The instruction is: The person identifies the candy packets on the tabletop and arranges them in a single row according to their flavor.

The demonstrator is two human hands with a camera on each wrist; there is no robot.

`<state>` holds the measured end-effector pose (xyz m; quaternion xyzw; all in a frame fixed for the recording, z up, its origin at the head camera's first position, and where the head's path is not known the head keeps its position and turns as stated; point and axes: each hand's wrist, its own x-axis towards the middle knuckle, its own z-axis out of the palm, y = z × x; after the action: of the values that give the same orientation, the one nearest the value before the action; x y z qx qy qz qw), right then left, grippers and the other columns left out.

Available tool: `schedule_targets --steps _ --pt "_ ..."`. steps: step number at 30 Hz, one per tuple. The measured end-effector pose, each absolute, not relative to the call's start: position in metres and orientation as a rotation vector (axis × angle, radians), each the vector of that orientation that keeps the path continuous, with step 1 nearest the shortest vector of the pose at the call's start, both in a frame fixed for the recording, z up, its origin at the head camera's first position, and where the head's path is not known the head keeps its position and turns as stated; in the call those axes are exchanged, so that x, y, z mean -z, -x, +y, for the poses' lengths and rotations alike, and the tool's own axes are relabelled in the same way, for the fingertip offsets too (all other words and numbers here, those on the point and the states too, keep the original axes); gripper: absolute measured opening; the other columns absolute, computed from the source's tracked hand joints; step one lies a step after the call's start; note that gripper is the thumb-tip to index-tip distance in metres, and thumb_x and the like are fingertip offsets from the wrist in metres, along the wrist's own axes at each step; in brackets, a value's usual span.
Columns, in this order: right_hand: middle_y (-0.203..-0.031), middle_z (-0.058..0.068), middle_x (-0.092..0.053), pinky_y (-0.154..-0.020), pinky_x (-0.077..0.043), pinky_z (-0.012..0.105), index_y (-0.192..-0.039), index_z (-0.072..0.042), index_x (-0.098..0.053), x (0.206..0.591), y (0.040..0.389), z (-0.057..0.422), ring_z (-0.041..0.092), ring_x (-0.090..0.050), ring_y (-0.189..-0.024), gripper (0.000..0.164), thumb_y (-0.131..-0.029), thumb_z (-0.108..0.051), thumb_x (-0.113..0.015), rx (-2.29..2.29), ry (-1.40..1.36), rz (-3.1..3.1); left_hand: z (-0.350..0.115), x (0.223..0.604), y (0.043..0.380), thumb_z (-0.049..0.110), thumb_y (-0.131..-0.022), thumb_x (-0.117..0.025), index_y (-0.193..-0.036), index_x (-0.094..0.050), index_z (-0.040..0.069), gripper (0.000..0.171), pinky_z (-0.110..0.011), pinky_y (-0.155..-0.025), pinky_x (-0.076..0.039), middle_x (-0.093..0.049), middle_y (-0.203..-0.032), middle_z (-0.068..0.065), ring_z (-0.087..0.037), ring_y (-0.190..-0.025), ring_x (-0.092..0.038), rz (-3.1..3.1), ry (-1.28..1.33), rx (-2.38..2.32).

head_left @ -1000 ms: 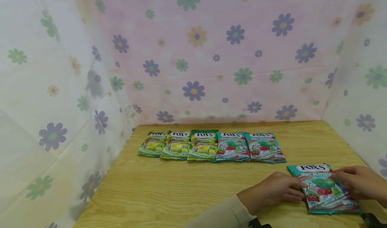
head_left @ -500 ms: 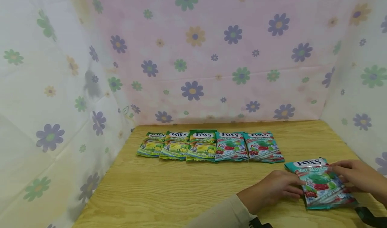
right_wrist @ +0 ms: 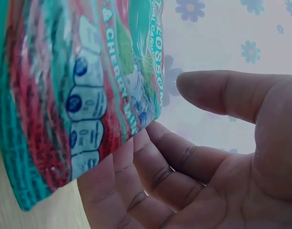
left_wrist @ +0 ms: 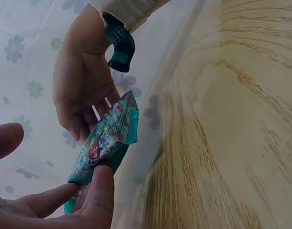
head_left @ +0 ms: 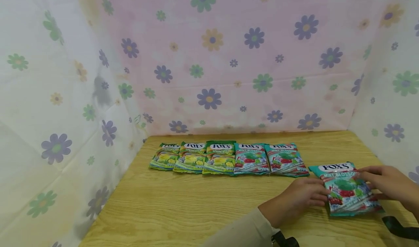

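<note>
A teal Fox's Mint Blossom candy bag [head_left: 347,190] is held between my two hands at the table's right side, its printed face up. My left hand [head_left: 302,196] touches its left edge with extended fingers. In the left wrist view, my left fingers [left_wrist: 99,193] press the near edge of the bag [left_wrist: 105,133] while the thumb stands away from it. My right hand [head_left: 391,185] is at the opposite edge. In the right wrist view, the right fingers [right_wrist: 150,171] lie along the edge of the bag [right_wrist: 88,95], with the thumb apart from it.
Behind, a row holds a Mint Blossom bag [head_left: 286,159], another Mint Blossom bag [head_left: 251,159] and green-yellow Spring Tea bags [head_left: 219,158] on the wooden table [head_left: 196,207]. Flowered cloth [head_left: 229,76] surrounds the table at the back and sides.
Both hands have moved the candy bag a short way toward the back of the table. The row of bags stays where it was.
</note>
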<state>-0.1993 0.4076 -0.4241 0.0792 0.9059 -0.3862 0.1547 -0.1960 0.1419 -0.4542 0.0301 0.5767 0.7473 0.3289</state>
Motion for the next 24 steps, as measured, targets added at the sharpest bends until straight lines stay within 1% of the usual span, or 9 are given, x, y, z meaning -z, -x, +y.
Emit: schedule_targets --steps 3,6,11,14,18,20,21,23,24 --pt "-0.13 0.043 -0.054 -0.075 -0.064 0.042 -0.145 0.023 -0.036 0.422 0.2 0.407 0.03 -0.07 -0.096 0.074 -0.11 -0.043 -0.041 1.109 -0.203 2.619 0.142 0.454 0.198 0.008 -0.099 -0.065 -0.126 -0.069 0.009 0.027 -0.05 -0.101 -0.057 -0.076 -0.11 -0.009 -0.029 -0.104 -0.072 1.501 -0.089 -1.963" --pt "-0.135 0.045 -0.049 -0.077 -0.064 0.043 -0.146 0.023 -0.035 0.421 0.202 0.406 0.037 -0.069 -0.101 0.076 -0.111 -0.045 -0.041 1.11 -0.172 2.654 0.143 0.455 0.201 0.01 -0.1 -0.065 -0.127 -0.069 0.01 0.027 -0.05 -0.102 -0.056 -0.077 -0.11 -0.009 -0.027 -0.103 -0.071 1.51 -0.093 -1.971" --pt "-0.134 0.045 -0.051 -0.076 -0.064 0.044 -0.147 0.023 -0.034 0.42 0.206 0.404 0.036 -0.069 -0.1 0.078 -0.111 -0.046 -0.042 1.147 -0.146 2.709 0.145 0.457 0.207 0.01 -0.099 -0.067 -0.126 -0.07 0.011 0.027 -0.053 -0.101 -0.056 -0.076 -0.11 -0.008 -0.026 -0.101 -0.071 1.534 -0.081 -2.016" --pt "-0.139 0.047 -0.044 -0.076 -0.064 0.043 -0.148 0.023 -0.033 0.421 0.209 0.403 0.046 -0.065 -0.106 0.077 -0.111 -0.045 -0.04 1.164 -0.131 2.736 0.147 0.457 0.21 0.008 -0.098 -0.068 -0.128 -0.07 0.012 0.03 -0.053 -0.102 -0.055 -0.074 -0.112 -0.006 -0.025 -0.102 -0.07 1.541 -0.081 -2.047" --pt "-0.145 0.049 -0.037 -0.076 -0.064 0.043 -0.149 0.022 -0.032 0.421 0.213 0.402 0.058 -0.055 -0.117 0.078 -0.111 -0.045 -0.041 1.203 -0.119 2.761 0.148 0.457 0.215 0.007 -0.096 -0.069 -0.131 -0.069 0.01 0.035 -0.052 -0.103 -0.054 -0.073 -0.115 -0.006 -0.025 -0.105 -0.07 1.556 -0.102 -2.08" --pt "-0.145 0.048 -0.037 -0.075 -0.064 0.043 -0.149 0.022 -0.032 0.421 0.216 0.401 0.057 -0.055 -0.117 0.079 -0.11 -0.046 -0.043 1.227 -0.114 2.771 0.15 0.456 0.218 0.007 -0.097 -0.068 -0.133 -0.068 0.009 0.036 -0.053 -0.105 -0.053 -0.073 -0.118 -0.006 -0.025 -0.108 -0.07 1.554 -0.12 -2.093" --pt "-0.145 0.048 -0.038 -0.075 -0.064 0.042 -0.149 0.022 -0.032 0.421 0.217 0.401 0.054 -0.058 -0.114 0.078 -0.11 -0.045 -0.042 1.239 -0.108 2.775 0.15 0.455 0.219 0.006 -0.097 -0.067 -0.133 -0.067 0.008 0.036 -0.054 -0.106 -0.052 -0.073 -0.118 -0.007 -0.026 -0.11 -0.07 1.552 -0.124 -2.105" --pt "-0.144 0.047 -0.04 -0.075 -0.064 0.041 -0.149 0.022 -0.032 0.421 0.22 0.4 0.04 -0.066 -0.104 0.078 -0.111 -0.045 -0.042 1.262 -0.102 2.779 0.152 0.454 0.222 0.006 -0.097 -0.067 -0.134 -0.067 0.008 0.036 -0.054 -0.107 -0.051 -0.07 -0.123 -0.006 -0.026 -0.112 -0.069 1.56 -0.135 -2.114" --pt "-0.143 0.047 -0.042 -0.074 -0.064 0.04 -0.149 0.022 -0.032 0.421 0.221 0.4 0.029 -0.069 -0.098 0.078 -0.111 -0.044 -0.042 1.28 -0.102 2.78 0.153 0.454 0.224 0.006 -0.097 -0.067 -0.133 -0.067 0.008 0.036 -0.055 -0.108 -0.051 -0.069 -0.124 -0.004 -0.026 -0.113 -0.068 1.56 -0.131 -2.122"
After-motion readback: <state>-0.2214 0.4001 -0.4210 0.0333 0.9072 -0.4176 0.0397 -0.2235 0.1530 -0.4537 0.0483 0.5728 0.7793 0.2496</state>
